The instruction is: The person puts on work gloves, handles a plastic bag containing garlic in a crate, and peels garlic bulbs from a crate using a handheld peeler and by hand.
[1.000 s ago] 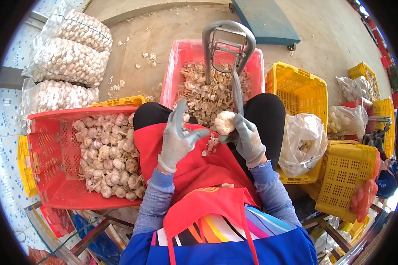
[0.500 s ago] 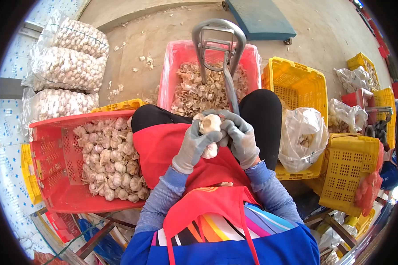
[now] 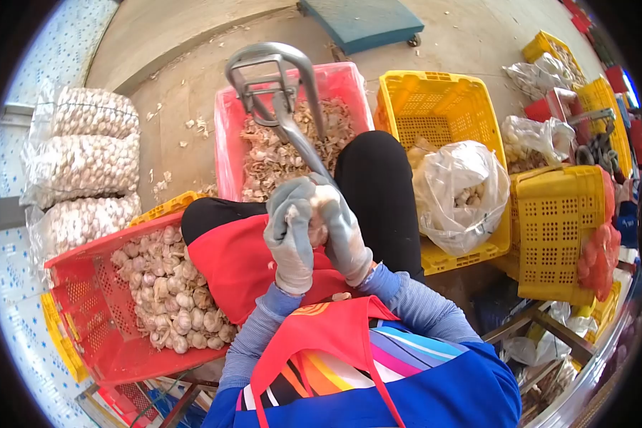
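My left hand (image 3: 290, 232), in a grey glove, is closed with a bit of pale garlic showing at its fingers. Pressed close beside it, my right hand (image 3: 342, 235) is also gloved and curled around a garlic bulb (image 3: 318, 230). Most of the bulb is hidden between the two palms. Both hands are above the red apron on my lap, near a curved metal handle (image 3: 303, 139). To the left, whole garlic bulbs (image 3: 167, 285) fill part of a red crate (image 3: 85, 314).
A pink-red crate (image 3: 225, 150) holds dry garlic skins beyond my knees. On the right, a yellow crate (image 3: 442, 82) has a clear plastic bag (image 3: 464, 192) with garlic in it. Garlic-filled bags (image 3: 85, 164) lie at far left. A blue platform cart (image 3: 364, 25) stands behind.
My hands have come together more tightly around the garlic, covering the bulb that showed openly before. The view has shifted, so the crates appear farther left.
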Available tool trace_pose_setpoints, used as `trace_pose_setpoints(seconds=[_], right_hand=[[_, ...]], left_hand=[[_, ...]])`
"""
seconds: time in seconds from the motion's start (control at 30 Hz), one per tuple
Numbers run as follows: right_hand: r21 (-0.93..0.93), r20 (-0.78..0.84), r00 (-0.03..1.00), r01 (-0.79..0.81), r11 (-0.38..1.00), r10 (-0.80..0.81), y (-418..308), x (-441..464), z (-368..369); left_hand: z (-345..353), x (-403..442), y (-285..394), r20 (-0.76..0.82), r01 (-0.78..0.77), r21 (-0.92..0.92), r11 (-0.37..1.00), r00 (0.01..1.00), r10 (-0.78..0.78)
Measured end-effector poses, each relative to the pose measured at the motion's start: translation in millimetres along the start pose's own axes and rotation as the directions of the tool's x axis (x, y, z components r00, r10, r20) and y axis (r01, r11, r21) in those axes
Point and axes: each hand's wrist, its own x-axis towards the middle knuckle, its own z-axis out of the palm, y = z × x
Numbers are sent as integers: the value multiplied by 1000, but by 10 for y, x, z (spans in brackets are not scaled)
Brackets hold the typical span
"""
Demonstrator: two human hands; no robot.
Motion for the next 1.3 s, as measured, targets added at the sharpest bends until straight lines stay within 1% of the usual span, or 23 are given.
trace_pose_setpoints(seconds=[0.03, 0.17, 0.23, 0.33, 0.4, 0.43, 0.47, 0.5, 0.53, 0.57, 0.6, 0.63, 0.67, 0.73, 0.8, 0.83, 0.87, 0.9, 0.93, 1.0, 1.1, 1.23, 1.3], right_hand=[[72, -6, 1000, -26, 997, 26, 7, 41, -64], [270, -72, 986, -128, 954, 152, -81, 52, -246], [395, -110, 974, -142, 908, 200, -230, -55, -350], [247, -14, 999, 50, 968, -48, -659, -297, -841], [247, -267, 960, 151, 957, -83, -996, -402, -1141], [-112, -543, 806, 207, 972, -234, -1129, -373, -1355], [-266, -623, 686, 266, 927, -376, -1088, -327, -1739], [-486, -681, 557, 141, 862, -476, -992, -343, -2251], [-602, -615, 503, 198, 774, -607, -837, -263, -2748], [-796, -525, 465, 27, 604, -713, -648, -201, -3256], [-865, -477, 568, -166, 474, -671, -477, -182, -3695], [-808, -505, 724, -203, 553, -470, -9, -215, -4554], [-835, -492, 804, -328, 442, -333, 82, -162, -4835], [-874, -457, 877, -412, 257, -149, 165, -227, -5046], [-910, -400, 906, -376, 174, -138, 163, -246, -5424], [-584, -588, 808, -397, 708, -33, -182, -253, -4894], [-799, -540, 768, -340, 495, -344, -328, -243, -4687], [-815, -568, 731, -438, 379, -378, -628, -289, -4207], [-634, -661, 652, -219, 742, -372, -621, -302, -4061], [-535, -665, 654, -80, 841, -361, -824, -321, -3405], [-617, -573, 685, 2, 787, -451, -993, -280, -2275], [-730, -366, 774, 105, 676, -516, -929, -192, -1560], [-716, -302, 837, 116, 688, -456, -829, -147, -1234]], left_hand=[[33, 14, 31, -6, -16, -6, 1000, 1000, 16], [79, 110, 134, 85, 248, -304, 920, 969, -233], [-6, 200, 237, -35, 154, -216, 964, 986, -165], [-475, 319, 299, -22, 119, 23, 993, 993, -119], [-951, 344, 151, -78, 58, 290, 955, 996, -37], [-1123, 323, 195, -110, 109, 291, 951, 991, -80], [-1371, 306, 137, -163, 116, 381, 917, 985, -56], [-1584, 292, 61, -199, 165, 385, 908, 976, -93], [-1818, 249, -1, -250, 217, 392, 894, 960, -123], [-2035, 160, -10, -321, 270, 401, 876, 937, -142], [-2073, 102, 23, -373, 311, 384, 869, 913, -162], [-2201, 34, 11, -328, 270, 474, 838, 937, -116], [-2358, -35, -69, -394, 344, 439, 830, 904, -167], [-2773, -184, -326, -405, 271, 560, 783, 914, -27], [-3193, -308, -350, -417, 302, 784, 542, 903, 101], [-3314, -345, -275, -401, 330, 870, 365, 906, 137], [-3630, -443, -463, -462, 418, 874, 248, 873, 157], [-3835, -493, -486, -521, 506, 853, 130, 843, 137], [-3973, -500, -505, -570, 572, 820, 15, 814, 113], [-4085, -520, -712, -715, 704, 671, -234, 698, 47], [-3934, -219, -412, -793, 762, 609, -222, 594, -137], [-3923, -403, -446, -748, 704, 662, -258, 643, -167], [-4026, -560, -514, -726, 731, 681, -47, 664, -180]])
